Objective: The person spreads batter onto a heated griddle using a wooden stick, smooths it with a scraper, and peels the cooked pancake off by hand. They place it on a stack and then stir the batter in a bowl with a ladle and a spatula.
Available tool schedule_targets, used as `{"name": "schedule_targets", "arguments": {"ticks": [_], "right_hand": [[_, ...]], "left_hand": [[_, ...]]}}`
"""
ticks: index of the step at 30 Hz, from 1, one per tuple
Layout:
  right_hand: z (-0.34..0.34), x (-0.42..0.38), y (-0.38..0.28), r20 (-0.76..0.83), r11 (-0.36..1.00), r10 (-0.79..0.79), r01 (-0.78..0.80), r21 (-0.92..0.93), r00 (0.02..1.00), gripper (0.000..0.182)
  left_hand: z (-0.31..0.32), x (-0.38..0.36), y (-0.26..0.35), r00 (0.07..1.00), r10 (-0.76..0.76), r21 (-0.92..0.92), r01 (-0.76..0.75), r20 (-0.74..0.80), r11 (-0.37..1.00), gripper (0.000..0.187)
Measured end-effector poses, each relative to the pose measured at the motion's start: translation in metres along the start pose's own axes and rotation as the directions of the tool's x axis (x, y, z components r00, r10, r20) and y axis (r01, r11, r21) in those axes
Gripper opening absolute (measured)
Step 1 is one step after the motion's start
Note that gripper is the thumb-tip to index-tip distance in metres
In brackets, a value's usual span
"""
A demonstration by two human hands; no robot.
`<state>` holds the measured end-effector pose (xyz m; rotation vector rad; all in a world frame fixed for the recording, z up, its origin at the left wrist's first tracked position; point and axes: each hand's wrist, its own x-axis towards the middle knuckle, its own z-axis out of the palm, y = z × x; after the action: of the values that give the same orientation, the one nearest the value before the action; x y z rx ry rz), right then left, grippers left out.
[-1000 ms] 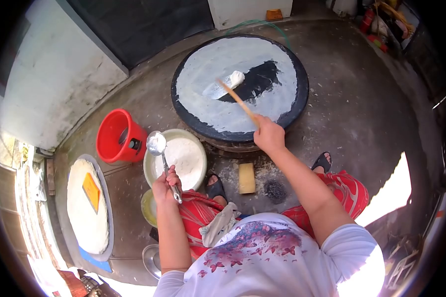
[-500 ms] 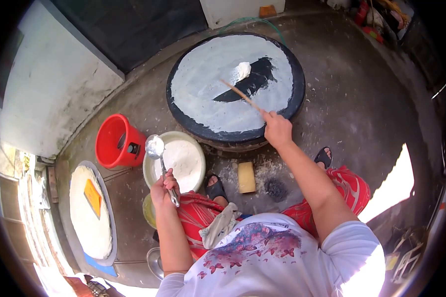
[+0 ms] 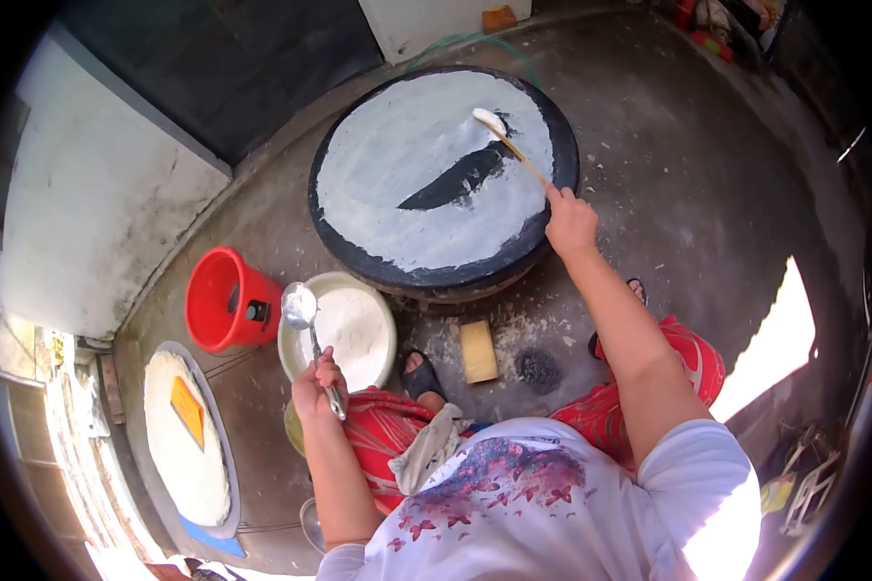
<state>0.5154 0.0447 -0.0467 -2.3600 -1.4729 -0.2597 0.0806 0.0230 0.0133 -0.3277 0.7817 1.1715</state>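
Note:
My left hand (image 3: 320, 387) is closed around the handle of a metal ladle (image 3: 300, 306), whose bowl is over the edge of a basin of white flour-like stuff (image 3: 354, 334). My right hand (image 3: 572, 223) grips a thin wooden stick (image 3: 523, 158) that reaches over a large round black griddle (image 3: 562, 145). Pale batter (image 3: 388, 155) coats most of the griddle, with a dark bare strip near the middle. At the stick's far end lies a white lump of batter (image 3: 490, 121), at the upper end of that strip.
Left of the basin stands a red bucket (image 3: 225, 300). Farther left, a stack of pale round sheets (image 3: 186, 436) carries an orange scraper (image 3: 188, 411). A yellowish block (image 3: 478, 351) lies on the floor between the feet, beside a dark scouring pad (image 3: 538, 370).
My right hand has moved up and right with the stick. The white lump has shifted toward the upper right, and batter covers more of the dark strip. My left hand still holds the ladle.

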Motion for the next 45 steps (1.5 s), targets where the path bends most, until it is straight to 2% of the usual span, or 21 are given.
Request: {"name": "schedule_targets", "arguments": {"ticks": [2, 4, 5, 7, 10, 14, 16, 17, 19, 20, 22, 25, 29, 30, 31, 33, 35, 37, 40, 43, 45], "right_hand": [[-0.01, 0.003, 0.003, 0.012, 1.0, 0.013, -0.013, -0.022, 1.0, 0.036], [-0.023, -0.005, -0.008, 0.23, 0.961, 0.241, -0.265, 0.077, 0.943, 0.034], [-0.015, -0.006, -0.004, 0.227, 0.961, 0.244, -0.266, 0.076, 0.943, 0.034], [0.006, -0.01, 0.011, 0.163, 0.846, 0.113, -0.182, 0.501, 0.98, 0.034], [0.02, 0.034, 0.046, 0.321, 0.765, 0.32, -0.443, 0.468, 0.891, 0.033], [0.028, 0.053, 0.064, 0.392, 0.678, 0.248, -0.448, 0.583, 0.886, 0.03], [0.01, 0.044, 0.067, 0.521, 0.566, 0.062, -0.46, 0.684, 0.851, 0.029], [0.0, 0.04, 0.068, 0.52, 0.567, 0.063, -0.46, 0.684, 0.852, 0.029], [-0.022, 0.035, 0.069, 0.598, 0.436, 0.226, -0.629, 0.643, 0.769, 0.027], [-0.009, 0.036, 0.071, 0.6, 0.438, 0.228, -0.632, 0.64, 0.766, 0.027], [0.036, 0.039, 0.074, 0.41, 0.49, 0.258, -0.484, 0.725, 0.875, 0.027], [0.026, 0.031, 0.04, 0.435, 0.692, 0.023, -0.328, 0.643, 0.9, 0.027], [0.011, 0.014, 0.062, 0.424, 0.637, -0.027, -0.311, 0.705, 0.905, 0.025], [0.004, 0.01, 0.063, 0.456, 0.641, 0.095, -0.405, 0.653, 0.885, 0.026], [0.014, 0.007, 0.062, 0.458, 0.646, 0.091, -0.402, 0.649, 0.885, 0.026], [0.041, -0.004, 0.05, 0.379, 0.532, 0.231, -0.443, 0.722, 0.896, 0.026], [0.023, -0.012, 0.01, 0.348, 0.674, 0.007, -0.261, 0.691, 0.937, 0.027], [0.006, -0.012, -0.01, 0.395, 0.776, -0.046, -0.216, 0.592, 0.918, 0.027], [-0.031, -0.009, -0.003, 0.485, 0.796, -0.027, -0.274, 0.539, 0.874, 0.027], [0.023, -0.016, 0.015, 0.341, 0.72, 0.172, -0.354, 0.597, 0.924, 0.027], [0.04, -0.022, -0.003, 0.3, 0.688, -0.065, -0.175, 0.704, 0.952, 0.026]], "left_hand": [[0.003, 0.002, -0.003, 1.0, 0.002, 0.008, -0.002, -0.006, 1.0, 0.026], [0.007, -0.002, -0.006, 0.999, 0.048, 0.016, -0.048, -0.022, 0.999, 0.021], [0.01, -0.002, -0.007, 0.999, 0.046, 0.017, -0.046, -0.019, 0.999, 0.021], [0.012, -0.003, -0.011, 0.995, 0.093, 0.055, -0.091, -0.042, 0.994, 0.022], [0.014, -0.004, -0.011, 0.998, 0.051, 0.05, -0.049, -0.029, 0.998, 0.022], [0.011, 0.002, -0.007, 0.999, 0.008, 0.029, -0.007, -0.033, 1.0, 0.022], [0.011, 0.001, -0.009, 0.998, 0.046, 0.052, -0.044, -0.041, 0.998, 0.021], [0.013, 0.001, -0.009, 0.998, 0.045, 0.053, -0.043, -0.04, 0.998, 0.021], [0.015, -0.001, -0.013, 0.993, 0.105, 0.084, -0.1, -0.057, 0.992, 0.021], [0.014, 0.0, -0.014, 0.993, 0.102, 0.083, -0.097, -0.061, 0.992, 0.021], [0.012, 0.0, -0.011, 0.998, 0.053, 0.054, -0.051, -0.019, 0.997, 0.021], [0.012, 0.003, -0.01, 1.0, 0.02, 0.039, -0.019, -0.016, 0.999, 0.021], [0.004, 0.006, -0.003, 1.0, -0.01, 0.027, 0.01, 0.015, 1.0, 0.026], [0.003, 0.006, -0.003, 1.0, -0.005, 0.038, 0.004, 0.017, 0.999, 0.026], [0.002, 0.005, -0.004, 1.0, 0.0, 0.05, 0.0, 0.017, 0.999, 0.026], [0.004, 0.002, -0.007, 1.0, 0.016, 0.05, -0.017, 0.004, 0.999, 0.024], [0.008, 0.001, -0.008, 0.999, 0.038, 0.052, -0.038, -0.003, 0.998, 0.022], [0.007, 0.001, -0.007, 1.0, 0.029, 0.048, -0.03, 0.009, 0.998, 0.022], [0.005, 0.001, -0.005, 0.999, 0.024, 0.042, -0.025, 0.03, 0.999, 0.022], [-0.001, 0.002, -0.003, 0.998, 0.011, 0.053, -0.014, 0.055, 0.999, 0.027], [0.001, 0.001, -0.003, 0.999, 0.017, 0.041, -0.02, 0.05, 0.999, 0.028]]}}
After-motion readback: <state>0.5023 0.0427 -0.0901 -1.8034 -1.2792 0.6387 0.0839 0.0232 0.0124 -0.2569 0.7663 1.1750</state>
